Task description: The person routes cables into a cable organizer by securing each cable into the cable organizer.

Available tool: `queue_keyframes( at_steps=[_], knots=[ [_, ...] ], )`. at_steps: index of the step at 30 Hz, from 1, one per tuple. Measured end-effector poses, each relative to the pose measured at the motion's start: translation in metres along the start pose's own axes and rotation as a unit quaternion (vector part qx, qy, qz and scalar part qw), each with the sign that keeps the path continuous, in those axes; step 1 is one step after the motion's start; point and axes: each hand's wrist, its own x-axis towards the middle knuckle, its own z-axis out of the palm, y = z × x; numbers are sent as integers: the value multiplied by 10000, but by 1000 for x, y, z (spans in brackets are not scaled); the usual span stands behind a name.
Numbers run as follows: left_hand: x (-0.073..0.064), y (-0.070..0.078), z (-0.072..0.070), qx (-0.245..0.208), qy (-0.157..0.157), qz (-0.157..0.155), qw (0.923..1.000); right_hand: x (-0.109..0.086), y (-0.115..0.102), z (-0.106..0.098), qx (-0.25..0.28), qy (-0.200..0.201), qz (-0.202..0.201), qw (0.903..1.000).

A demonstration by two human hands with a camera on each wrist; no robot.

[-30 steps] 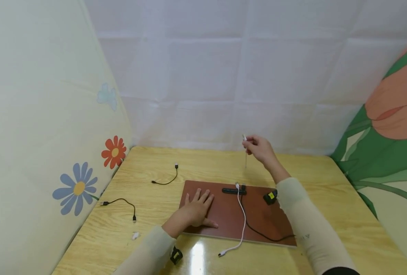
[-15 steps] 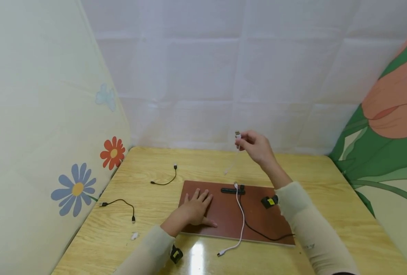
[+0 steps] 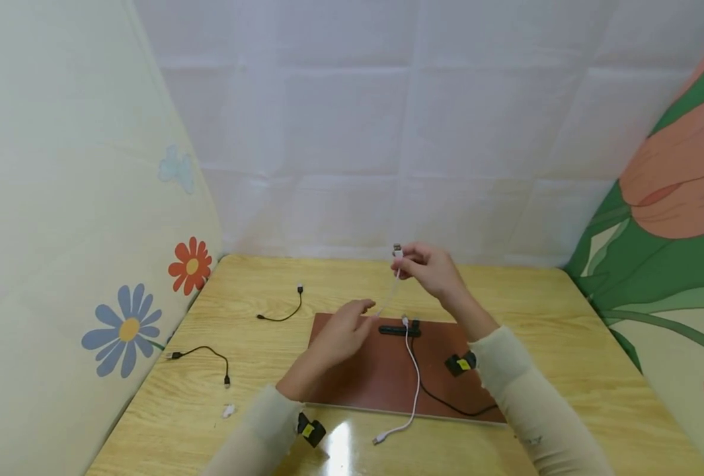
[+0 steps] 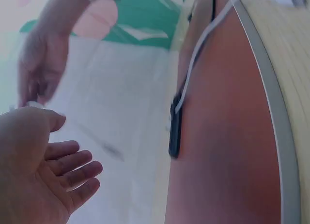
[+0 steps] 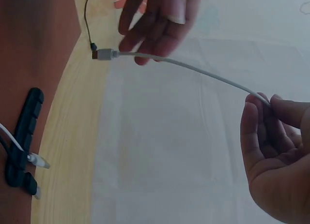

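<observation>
In the head view my right hand (image 3: pixel 431 270) pinches a short white USB cable (image 5: pixel 203 71) just below its plug, above the far part of the table. The cable's other end hangs down toward my left hand (image 3: pixel 347 330), which is raised over the brown board (image 3: pixel 381 383). Fingers apart and slightly bent, the left hand (image 4: pixel 43 171) is beside the cable without gripping it. On the board's far edge sits a black cable holder (image 5: pixel 24 132). A second white cable (image 3: pixel 417 377) and a black cable (image 3: pixel 447 404) run from it across the board.
Two short black USB cables, one farther back (image 3: pixel 286 315) and one nearer (image 3: pixel 209 350), lie on the table left of the board. A small white piece (image 3: pixel 229 410) lies near them. Fabric walls stand behind and on both sides.
My left hand has lifted off the board and moved up toward the hanging cable end. My right hand has moved left with the white cable, lastly a little lower.
</observation>
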Motion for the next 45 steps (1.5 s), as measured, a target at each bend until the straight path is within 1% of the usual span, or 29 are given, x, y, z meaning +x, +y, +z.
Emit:
queue_keyframes(
  at_steps=[1,3,6,10,13,16,19,22,26,29,32,38,41,42,45],
  knots=[
    [1,4,1,-185,32,-21,9998,-1,1,1,123,-77,56,9999],
    [3,10,4,-365,81,-2,9993,-1,4,4,274,-202,158,9993],
    [3,12,10,-350,201,62,9992,-2,7,7,437,-371,281,9980],
    [0,11,14,-363,466,220,9980,-1,14,8,511,-382,441,9970],
    [-2,10,16,-262,583,340,9974,1,21,6,502,-288,590,9966],
    [-3,9,17,53,565,469,9973,3,32,4,485,-212,790,9955],
    [-5,8,20,509,477,610,9957,6,46,2,363,-223,1043,9936],
    [-7,9,26,901,237,671,9934,6,60,4,66,-326,1179,9925],
    [-9,8,37,1446,-200,659,9871,3,76,10,-663,-576,1060,9905],
    [-11,8,45,1842,-443,673,9796,0,84,15,-1098,-694,1027,9862],
    [-14,9,49,2092,-628,713,9732,-4,90,20,-1218,-766,1063,9839],
    [-18,13,53,2402,-912,778,9633,-8,98,27,-1767,-741,977,9766],
    [-19,15,54,2600,-992,842,9568,-10,100,30,-2064,-706,956,9712],
    [-20,15,56,2694,-1028,872,9536,-11,102,31,-2140,-701,928,9699],
    [-21,14,58,2880,-1068,903,9474,-13,105,35,-2315,-740,800,9667]
  ],
)
